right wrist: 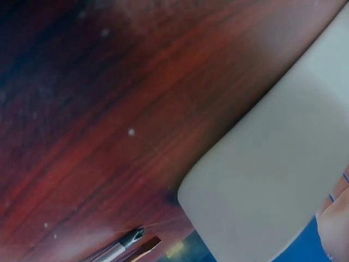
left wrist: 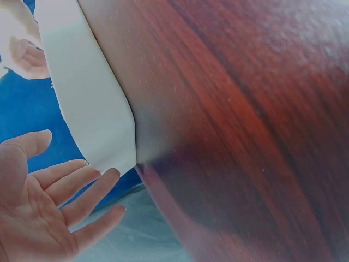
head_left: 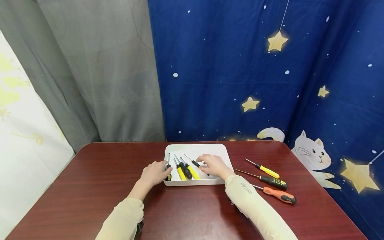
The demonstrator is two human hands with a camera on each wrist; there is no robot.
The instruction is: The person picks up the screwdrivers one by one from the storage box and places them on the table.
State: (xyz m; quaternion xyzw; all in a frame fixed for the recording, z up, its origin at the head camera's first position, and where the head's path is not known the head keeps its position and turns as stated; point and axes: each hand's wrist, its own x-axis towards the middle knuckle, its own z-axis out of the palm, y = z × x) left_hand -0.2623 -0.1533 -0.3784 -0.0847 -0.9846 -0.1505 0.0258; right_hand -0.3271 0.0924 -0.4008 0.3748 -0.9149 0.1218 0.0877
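In the head view, a white tray [head_left: 210, 182] holds several screwdrivers lying side by side, with black and yellow handles. My left hand [head_left: 154, 172] is at the tray's left edge, its fingertips beside the leftmost screwdriver [head_left: 168, 166]. The left wrist view shows the fingers [left wrist: 90, 196] spread and relaxed by the tray's corner. Over the tray's right part, my right hand [head_left: 213, 165] pinches a slim screwdriver with a black handle [head_left: 196, 163], which slants across the tray with its shaft pointing up and left. The right wrist view has only a bit of the hand behind the tray wall [right wrist: 267, 180].
On the dark red wooden table [head_left: 120, 160], right of the tray, lie a yellow screwdriver [head_left: 269, 171], a black dotted-handle screwdriver [head_left: 273, 182] and an orange screwdriver [head_left: 277, 193]. A grey curtain [head_left: 114, 83] and a blue starry curtain [head_left: 216, 83] hang behind the table.
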